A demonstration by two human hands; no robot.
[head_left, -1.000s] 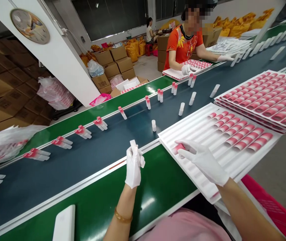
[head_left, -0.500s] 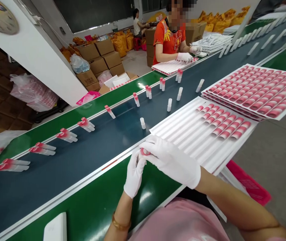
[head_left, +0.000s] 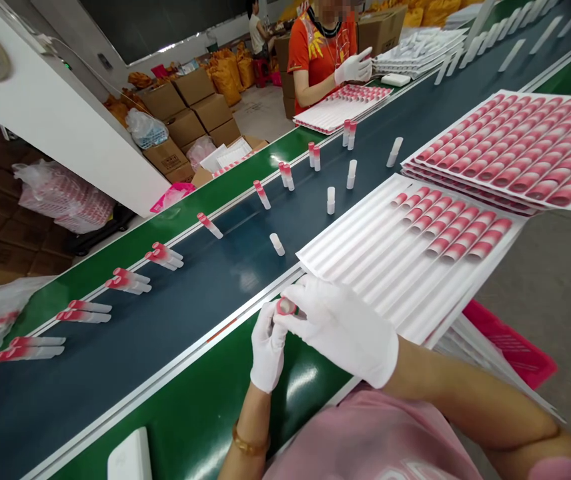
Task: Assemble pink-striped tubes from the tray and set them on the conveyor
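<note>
My left hand, in a white glove, is closed round one end of a small pink and white tube. The fingers of my right hand, also gloved, pinch the same tube from the other side. Both hands meet over the green near edge of the conveyor. Just beyond my right hand lies a white grooved tray, with pink and white tubes in its far right part. A stack of fuller trays sits behind it.
Pairs of pink-topped tubes stand or lean along the far side of the dark belt. White pieces stand nearer. A white device lies bottom left. Across the belt, a person in orange is beside another tray.
The view has shifted slightly. The tube between my hands is turned so its end shows more. Across the belt, the other person's gloved hand has lifted off the tray.
</note>
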